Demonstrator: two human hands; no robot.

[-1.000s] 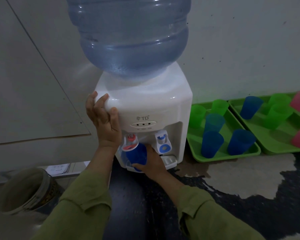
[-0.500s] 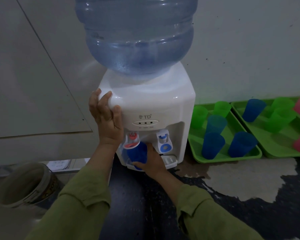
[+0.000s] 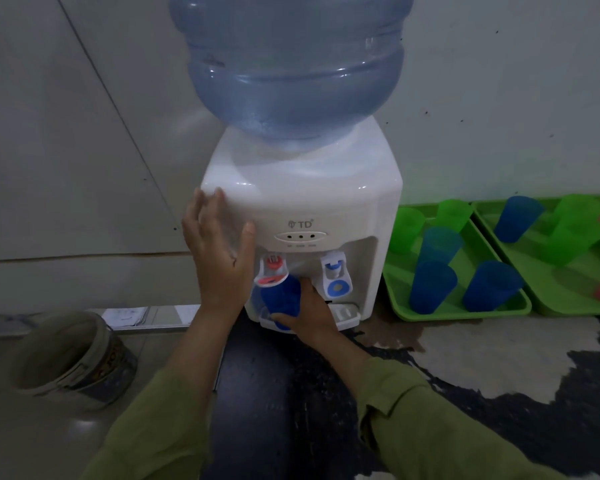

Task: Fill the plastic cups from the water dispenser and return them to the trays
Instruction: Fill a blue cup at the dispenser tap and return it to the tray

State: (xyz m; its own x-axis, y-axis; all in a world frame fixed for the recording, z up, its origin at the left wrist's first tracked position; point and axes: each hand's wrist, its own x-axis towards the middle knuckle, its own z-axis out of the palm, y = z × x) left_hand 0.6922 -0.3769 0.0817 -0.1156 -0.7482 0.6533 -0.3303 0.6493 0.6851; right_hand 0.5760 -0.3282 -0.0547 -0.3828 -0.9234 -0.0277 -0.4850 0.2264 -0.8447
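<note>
Blue cup is under the red tap of the water dispenser, low in the alcove. R hand holds it from the right, fingers curled round the cup wall. L hand lies flat on the dispenser's front-left corner, fingers straight, slightly spread. Blue tap is just right of the cup. Bottle sits on top. To the right are green trays w/ other cups: blue, green, pink. Bucket at lower left.
</note>
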